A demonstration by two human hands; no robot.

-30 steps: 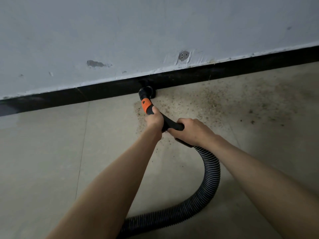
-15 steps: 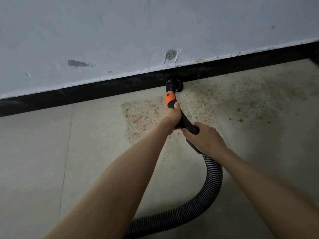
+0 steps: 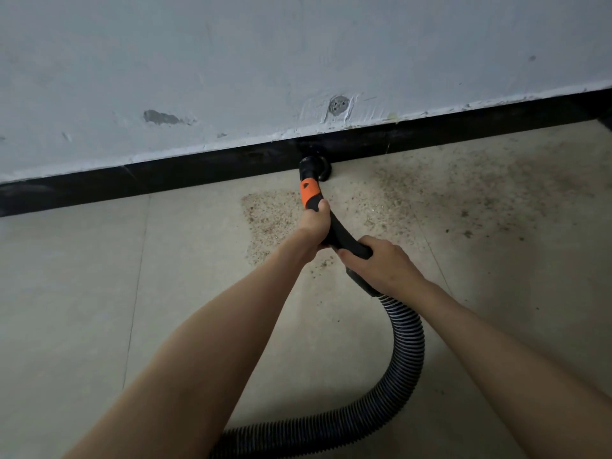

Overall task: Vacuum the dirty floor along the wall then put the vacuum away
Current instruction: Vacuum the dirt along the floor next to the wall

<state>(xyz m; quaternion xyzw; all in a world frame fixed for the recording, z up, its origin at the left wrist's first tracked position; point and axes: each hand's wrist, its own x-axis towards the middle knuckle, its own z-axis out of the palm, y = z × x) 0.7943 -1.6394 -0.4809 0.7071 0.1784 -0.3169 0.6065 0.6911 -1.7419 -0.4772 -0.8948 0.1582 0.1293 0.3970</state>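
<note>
Both hands wrap the black vacuum handle: left hand just behind its orange collar, right hand further back; the round nozzle (black too) meets the baseboard; a ribbed hose loops across gritty floor.

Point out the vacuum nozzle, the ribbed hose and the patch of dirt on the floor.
vacuum nozzle [image 3: 314, 167], head view, on its black round head at the baseboard.
ribbed hose [image 3: 409, 346], head view, on the bend below the right forearm.
patch of dirt [image 3: 271, 220], head view, on the speckled area left of the nozzle.
</note>
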